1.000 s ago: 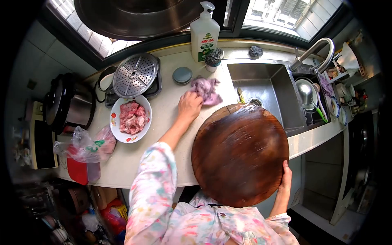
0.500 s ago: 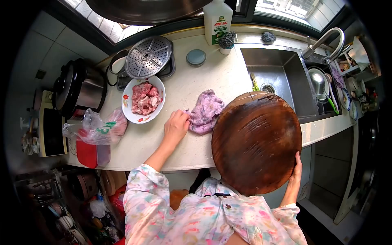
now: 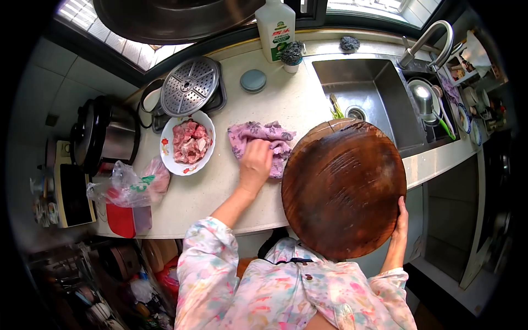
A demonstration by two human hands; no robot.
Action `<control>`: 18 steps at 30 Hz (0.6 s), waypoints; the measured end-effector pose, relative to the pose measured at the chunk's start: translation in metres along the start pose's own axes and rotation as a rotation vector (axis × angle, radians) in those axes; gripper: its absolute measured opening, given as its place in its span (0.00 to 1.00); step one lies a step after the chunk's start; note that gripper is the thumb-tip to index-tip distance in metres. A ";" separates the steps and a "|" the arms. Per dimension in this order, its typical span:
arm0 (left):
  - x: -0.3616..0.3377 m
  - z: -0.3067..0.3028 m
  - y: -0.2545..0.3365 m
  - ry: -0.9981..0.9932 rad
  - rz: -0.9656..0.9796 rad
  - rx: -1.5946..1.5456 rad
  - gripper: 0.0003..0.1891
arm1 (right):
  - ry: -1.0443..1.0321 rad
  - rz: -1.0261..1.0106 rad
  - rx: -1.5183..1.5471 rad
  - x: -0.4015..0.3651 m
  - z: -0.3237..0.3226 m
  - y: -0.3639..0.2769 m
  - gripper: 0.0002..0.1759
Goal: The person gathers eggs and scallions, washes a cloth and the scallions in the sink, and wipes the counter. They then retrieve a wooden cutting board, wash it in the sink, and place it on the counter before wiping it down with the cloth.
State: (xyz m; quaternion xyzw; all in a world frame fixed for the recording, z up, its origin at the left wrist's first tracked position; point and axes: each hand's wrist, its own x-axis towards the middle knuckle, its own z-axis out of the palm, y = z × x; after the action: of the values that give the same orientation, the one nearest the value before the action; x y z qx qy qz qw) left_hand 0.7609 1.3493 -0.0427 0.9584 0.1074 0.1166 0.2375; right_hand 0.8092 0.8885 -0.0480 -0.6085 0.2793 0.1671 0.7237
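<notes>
A purple patterned cloth lies rumpled on the pale counter, and my left hand is closed on it with the fingers pressed into its folds. A large round dark-brown wooden board leans at the counter's front edge, in front of the sink. My right hand grips its right rim from the side; part of the fingers is hidden behind the board. Left of the cloth stands a white flowered bowl with chunks of raw meat in it.
A steel sink with a faucet is behind the board. A perforated steamer plate, white bottle, round lid, pressure cooker, plastic bag and red-lidded container stand around the counter.
My left hand has moved right onto the cloth, which is now spread wider and farther left. My right hand keeps its hold on the board. The view has shifted slightly.
</notes>
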 end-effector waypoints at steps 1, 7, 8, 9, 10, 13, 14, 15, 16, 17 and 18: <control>-0.003 0.014 0.002 -0.002 0.035 0.026 0.20 | 0.004 0.002 -0.006 0.000 0.000 0.001 0.32; -0.012 0.017 -0.003 -0.192 0.269 0.197 0.25 | 0.019 -0.034 -0.072 -0.001 -0.002 0.001 0.33; -0.017 0.010 -0.007 -0.258 0.298 0.207 0.26 | 0.018 -0.036 -0.077 -0.001 -0.001 0.001 0.33; -0.027 0.005 -0.014 -0.283 0.335 0.174 0.26 | 0.016 -0.039 -0.079 -0.001 -0.001 0.001 0.32; -0.039 -0.003 -0.021 -0.335 0.370 0.135 0.26 | 0.009 -0.046 -0.079 0.000 -0.003 0.001 0.32; -0.060 -0.023 -0.027 -0.410 0.411 0.016 0.25 | 0.004 -0.047 -0.070 0.002 -0.004 0.002 0.32; -0.061 -0.032 -0.021 -0.379 0.381 -0.024 0.25 | 0.010 -0.034 -0.064 0.001 -0.001 -0.001 0.32; -0.062 -0.038 -0.018 -0.348 0.346 -0.065 0.26 | 0.015 -0.020 -0.061 -0.001 0.001 -0.001 0.32; -0.060 -0.030 -0.022 -0.278 0.271 -0.058 0.27 | 0.009 -0.018 -0.056 -0.002 0.000 -0.001 0.32; -0.050 -0.014 -0.026 -0.205 0.195 -0.049 0.28 | -0.001 -0.018 -0.051 -0.001 0.000 0.000 0.32; -0.036 -0.001 -0.027 -0.126 0.121 -0.040 0.28 | -0.013 -0.023 -0.047 0.000 -0.001 -0.001 0.32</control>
State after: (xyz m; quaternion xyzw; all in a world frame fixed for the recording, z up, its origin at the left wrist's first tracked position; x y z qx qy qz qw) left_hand 0.7221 1.3636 -0.0610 0.9636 0.0316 0.0721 0.2554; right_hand 0.8093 0.8877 -0.0476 -0.6272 0.2639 0.1692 0.7130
